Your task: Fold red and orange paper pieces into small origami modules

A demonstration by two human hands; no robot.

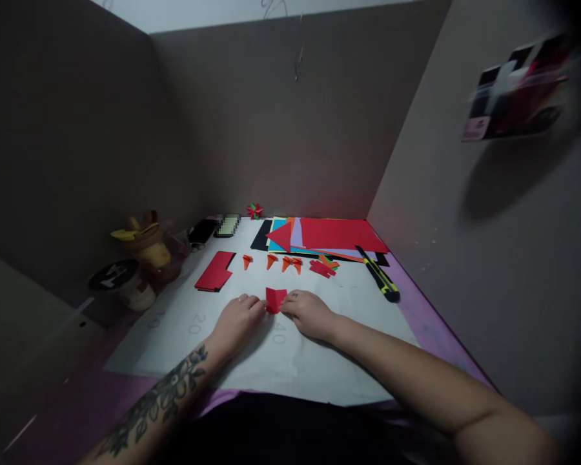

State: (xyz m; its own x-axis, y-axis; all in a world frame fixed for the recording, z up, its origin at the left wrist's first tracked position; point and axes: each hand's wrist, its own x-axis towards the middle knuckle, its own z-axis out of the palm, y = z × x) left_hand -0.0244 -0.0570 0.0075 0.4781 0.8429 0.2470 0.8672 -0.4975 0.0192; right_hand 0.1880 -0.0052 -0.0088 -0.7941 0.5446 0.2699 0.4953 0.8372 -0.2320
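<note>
A small red paper piece (274, 299) with a crease down its middle is between my hands, just above the number 40 on the white sheet (319, 368). My left hand (240, 318) pinches its left edge, fingers closed. The fingers of my right hand (310, 312) are closed on its right side. Beyond my hands lie several folded orange paper pieces (291, 264) in a row. Some red paper strips (322, 268) rest at the right end of that row, with orange and green bits beside them.
A cutter knife (378, 276) lies on the right. Coloured paper sheets (343, 234) are stacked at the back, near a paper star (254, 210). On the left are a red card stack (215, 271), a phone (227, 225), a lidded cup (126, 284) and a tool pot (148, 248). Grey walls enclose the table.
</note>
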